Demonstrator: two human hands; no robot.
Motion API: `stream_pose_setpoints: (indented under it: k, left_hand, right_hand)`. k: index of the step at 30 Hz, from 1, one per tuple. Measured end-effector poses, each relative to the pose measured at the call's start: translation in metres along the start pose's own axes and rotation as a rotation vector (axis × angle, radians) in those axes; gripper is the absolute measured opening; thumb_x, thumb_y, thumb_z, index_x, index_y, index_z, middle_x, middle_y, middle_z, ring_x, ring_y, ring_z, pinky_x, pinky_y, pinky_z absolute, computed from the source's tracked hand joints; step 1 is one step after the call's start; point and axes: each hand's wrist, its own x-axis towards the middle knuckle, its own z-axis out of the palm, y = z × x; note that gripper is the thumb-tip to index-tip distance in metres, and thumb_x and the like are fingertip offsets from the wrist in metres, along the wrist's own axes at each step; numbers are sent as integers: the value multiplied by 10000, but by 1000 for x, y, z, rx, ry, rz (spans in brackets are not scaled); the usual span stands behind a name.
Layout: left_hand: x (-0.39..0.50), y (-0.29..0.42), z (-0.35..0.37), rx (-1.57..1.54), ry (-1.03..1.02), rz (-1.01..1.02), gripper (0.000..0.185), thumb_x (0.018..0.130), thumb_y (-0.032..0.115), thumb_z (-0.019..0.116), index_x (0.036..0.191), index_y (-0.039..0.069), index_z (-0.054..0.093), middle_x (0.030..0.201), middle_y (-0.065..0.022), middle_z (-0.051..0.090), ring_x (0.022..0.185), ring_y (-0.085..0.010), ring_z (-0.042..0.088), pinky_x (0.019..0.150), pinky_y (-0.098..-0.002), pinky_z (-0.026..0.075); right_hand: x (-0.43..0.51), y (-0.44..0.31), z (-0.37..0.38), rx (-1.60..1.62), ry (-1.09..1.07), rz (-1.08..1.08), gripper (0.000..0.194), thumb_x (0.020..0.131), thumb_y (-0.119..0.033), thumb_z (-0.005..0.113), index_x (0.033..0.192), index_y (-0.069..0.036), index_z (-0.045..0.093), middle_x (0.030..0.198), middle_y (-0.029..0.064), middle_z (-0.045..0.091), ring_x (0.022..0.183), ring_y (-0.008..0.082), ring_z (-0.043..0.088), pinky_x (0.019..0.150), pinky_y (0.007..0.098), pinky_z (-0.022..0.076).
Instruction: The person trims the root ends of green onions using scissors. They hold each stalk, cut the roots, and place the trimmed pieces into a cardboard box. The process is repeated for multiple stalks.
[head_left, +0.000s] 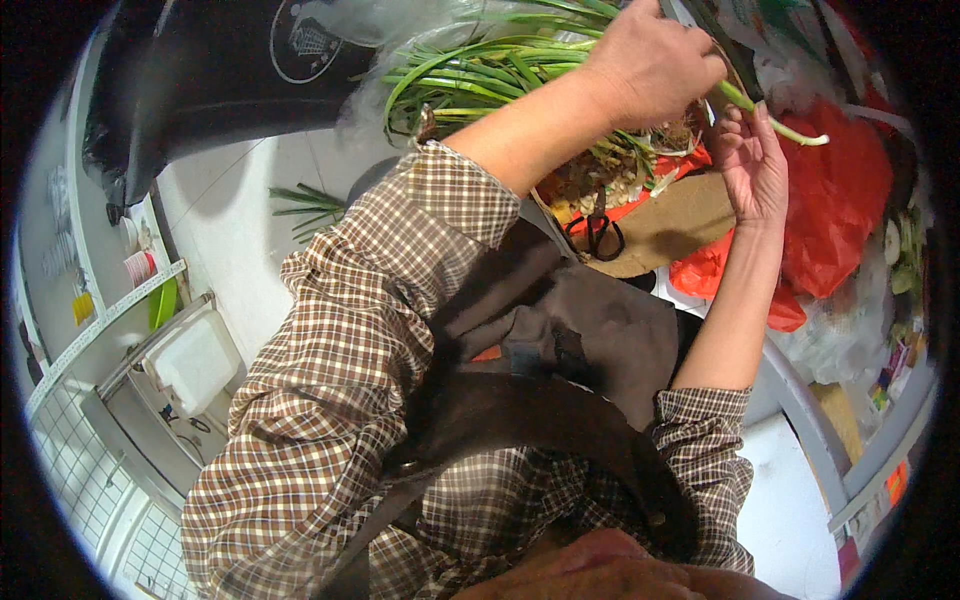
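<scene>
My left hand, its back to the camera, is closed around a green onion, whose white root end sticks out to the right. My right hand, palm up, has its thumb and fingertips at the stalk just beyond the left hand. Under and left of my left hand lies a heap of long green onion leaves, partly on clear plastic. Below the hands, peelings and roots lie on red plastic and cardboard. Black scissor handles show among them.
A large red plastic bag is right of my right hand, above clear plastic bags. Cut green leaves lie on the pale tiled floor. A black bag is at upper left; a white container and wire racks stand left.
</scene>
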Motion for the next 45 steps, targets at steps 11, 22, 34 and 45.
stream_pose_setpoints:
  k: [11,22,34,45]
  left_hand:
    - [19,-44,-28,-495,471,-401,190,843,39,658,1030,6,666,853,-111,649,747,-254,645,685,-360,520]
    - [16,-82,-51,-1558,589,-716,181,975,136,613,1125,46,566,871,-60,643,805,-215,664,697,-347,529]
    - [16,-75,-52,-1532,533,-781,119,992,180,616,1074,107,570,858,-64,668,802,-213,673,701,-355,524]
    - [16,-64,-46,-1458,508,-737,185,980,151,637,1137,94,559,894,-87,672,837,-229,677,742,-369,535]
  right_hand:
    - [-2,144,-64,-1871,47,850,453,844,-326,764,1101,42,701,948,220,735,693,273,724,609,381,594]
    - [-21,227,-68,-2186,-172,957,502,824,-423,742,1087,5,739,1125,172,724,1047,330,697,887,404,564]
    - [-91,58,1,-1550,283,366,383,905,-386,658,894,-4,680,768,188,681,676,278,670,705,378,562]
    - [-166,76,30,-159,-22,403,517,1031,-567,428,1248,-102,484,717,83,543,785,304,659,902,585,545]
